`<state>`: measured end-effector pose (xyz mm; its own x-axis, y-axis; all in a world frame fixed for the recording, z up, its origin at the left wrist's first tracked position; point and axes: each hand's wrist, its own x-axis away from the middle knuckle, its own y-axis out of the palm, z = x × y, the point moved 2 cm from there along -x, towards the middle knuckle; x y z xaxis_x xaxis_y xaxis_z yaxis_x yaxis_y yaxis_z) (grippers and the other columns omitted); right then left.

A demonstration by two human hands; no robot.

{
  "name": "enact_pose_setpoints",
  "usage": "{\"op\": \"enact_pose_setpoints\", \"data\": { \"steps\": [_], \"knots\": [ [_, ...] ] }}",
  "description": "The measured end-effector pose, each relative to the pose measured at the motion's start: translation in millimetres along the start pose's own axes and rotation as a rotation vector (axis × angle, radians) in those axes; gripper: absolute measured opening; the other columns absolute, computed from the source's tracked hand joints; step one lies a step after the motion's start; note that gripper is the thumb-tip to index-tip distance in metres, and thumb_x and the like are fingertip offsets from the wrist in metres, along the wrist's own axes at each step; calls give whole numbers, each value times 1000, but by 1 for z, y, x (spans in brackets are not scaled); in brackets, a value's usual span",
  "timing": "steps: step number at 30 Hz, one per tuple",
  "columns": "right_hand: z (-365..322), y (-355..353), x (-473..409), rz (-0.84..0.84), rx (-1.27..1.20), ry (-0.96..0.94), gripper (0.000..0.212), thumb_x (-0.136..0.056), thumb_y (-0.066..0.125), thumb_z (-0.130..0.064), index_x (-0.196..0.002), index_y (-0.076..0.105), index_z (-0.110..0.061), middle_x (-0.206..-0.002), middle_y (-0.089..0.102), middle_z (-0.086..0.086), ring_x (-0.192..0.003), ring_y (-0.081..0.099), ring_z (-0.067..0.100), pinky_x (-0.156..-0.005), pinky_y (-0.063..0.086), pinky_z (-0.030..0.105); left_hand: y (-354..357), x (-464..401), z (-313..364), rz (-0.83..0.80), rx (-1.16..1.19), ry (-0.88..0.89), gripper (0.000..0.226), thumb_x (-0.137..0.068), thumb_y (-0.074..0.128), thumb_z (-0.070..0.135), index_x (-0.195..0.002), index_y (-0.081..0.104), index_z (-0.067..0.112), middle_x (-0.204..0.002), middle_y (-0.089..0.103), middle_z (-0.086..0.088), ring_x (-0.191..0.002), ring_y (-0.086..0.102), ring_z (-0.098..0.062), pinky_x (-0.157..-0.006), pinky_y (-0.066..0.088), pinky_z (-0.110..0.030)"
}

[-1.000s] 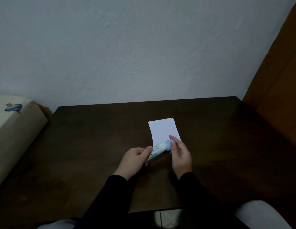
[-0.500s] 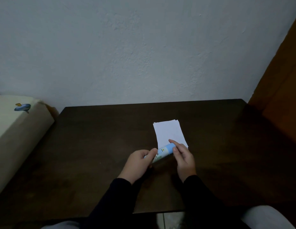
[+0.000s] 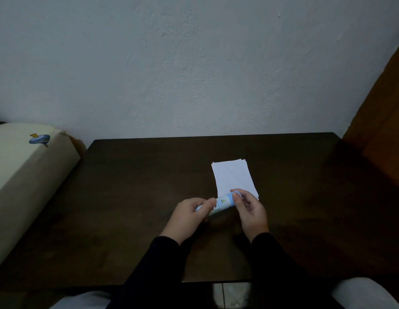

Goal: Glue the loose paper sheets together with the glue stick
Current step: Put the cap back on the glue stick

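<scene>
Head view, scanned from frame left to right. At far left sits a cream cushion (image 3: 22,175) with a small blue print on it, off the table (image 3: 138,197) and no part of the job.

Centre frame: your left hand (image 3: 189,217) is curled round the lower barrel of the glue stick (image 3: 223,202), thumb on top. The stick lies tilted, its blue cap end up and to the right. Your right hand (image 3: 252,210) pinches that cap end between thumb and fingertips. Whether the cap is loosened or fully seated cannot be told from here. Judgement: you are at the uncapping step; no glue is on paper yet.

Just above and behind the hands, centre-right of the frame, the sheets (image 3: 233,178) lie flat in a small white stack, edges slightly fanned at the top. The right hand overlaps the stack's lower edge in the picture; contact cannot be told.

Handling notes, judged:
- Stick: light, rigid plastic, smooth, so it may turn in the grip. Hold the barrel firm and pull or twist only the cap.
- Sheets: very light, limp, prone to slide on the dark tabletop and to crease. Pin a sheet near a corner with flat fingers; lift by one fanned edge.
- Wet glue will drag paper; use short strokes.
</scene>
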<state>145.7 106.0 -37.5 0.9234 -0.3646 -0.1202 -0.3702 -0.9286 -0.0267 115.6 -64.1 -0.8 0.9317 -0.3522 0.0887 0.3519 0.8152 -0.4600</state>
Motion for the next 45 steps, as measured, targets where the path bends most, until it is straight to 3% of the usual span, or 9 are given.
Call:
{"op": "enact_pose_setpoints", "data": {
  "steps": [4, 11, 14, 20, 26, 33, 36, 39, 45],
  "knots": [
    [5, -1, 0, -62, 95, -87, 28, -97, 53, -22, -119, 57, -38, -108, 62, -10, -100, 61, 10, -84, 51, 25, -5, -5, -2, 32, -9, -45, 52, -93, 50, 54, -55, 56, 19, -49, 51, 8, -47, 46, -4, -54, 34, -24],
    [3, 0, -2, -44, 188, -23, 17, -95, 54, -27, -112, 55, -32, -106, 57, -15, -100, 57, 7, -83, 49, 20, -5, -3, -2, -22, 11, -59, 51, -93, 52, 53, -55, 58, 19, -48, 51, 10, -48, 47, -5, -52, 34, -18],
    [0, 2, -1, -28, 162, 6, 6, -95, 55, -28, -96, 61, -26, -95, 63, -10, -90, 60, 7, -72, 49, 12, -5, -2, -2, -11, 20, -15, 34, -91, 59, 48, -74, 73, 23, -65, 65, 8, -59, 57, -4, -52, 41, -15],
    [-4, 3, 2, 3, 266, 59, 34, -98, 45, -38, -77, 61, -16, -71, 57, -1, -70, 55, 9, -55, 39, 6, -3, 0, -3, -34, -169, 53, 27, -90, 57, 53, -101, 71, 33, -90, 68, 13, -83, 62, -1, -77, 55, -25],
    [-6, 2, 8, -60, 226, -61, 35, -89, 38, -45, -70, 52, -19, -68, 54, 3, -67, 53, 3, -62, 40, 11, -7, 1, -1, -24, 13, -23, 45, -92, 55, 52, -62, 62, 19, -57, 56, 6, -55, 51, -8, -55, 37, -22],
    [-1, 3, 4, -128, 143, -47, 25, -94, 45, -48, -101, 56, -28, -100, 60, -4, -95, 60, 6, -76, 50, 18, -10, 1, -1, -103, 105, -63, 60, -91, 54, 54, -72, 63, -2, -61, 56, -9, -52, 47, -13, -51, 36, -19],
    [2, 4, 0, -140, 276, -23, 34, -95, 39, -53, -87, 55, -26, -89, 59, 2, -87, 58, 11, -71, 46, 20, -8, 3, -2, -51, 75, -24, 45, -91, 59, 47, -62, 66, 13, -56, 57, -2, -53, 49, -12, -51, 37, -19],
    [4, 4, -1, -162, 289, 93, 30, -98, 39, -45, -91, 58, -23, -90, 59, -3, -89, 57, 11, -70, 45, 15, -8, 2, 0, -45, -29, 29, 21, -89, 62, 46, -87, 76, 29, -78, 70, 7, -71, 62, -5, -65, 50, -23],
    [-2, 7, 1, -82, 240, 206, 34, -97, 35, -49, -88, 57, -24, -89, 58, -5, -85, 56, 8, -70, 43, 13, -6, 6, -1, -17, -90, 112, 22, -90, 61, 45, -97, 74, 29, -85, 70, 13, -79, 62, 0, -69, 51, -18]
  ]
}}
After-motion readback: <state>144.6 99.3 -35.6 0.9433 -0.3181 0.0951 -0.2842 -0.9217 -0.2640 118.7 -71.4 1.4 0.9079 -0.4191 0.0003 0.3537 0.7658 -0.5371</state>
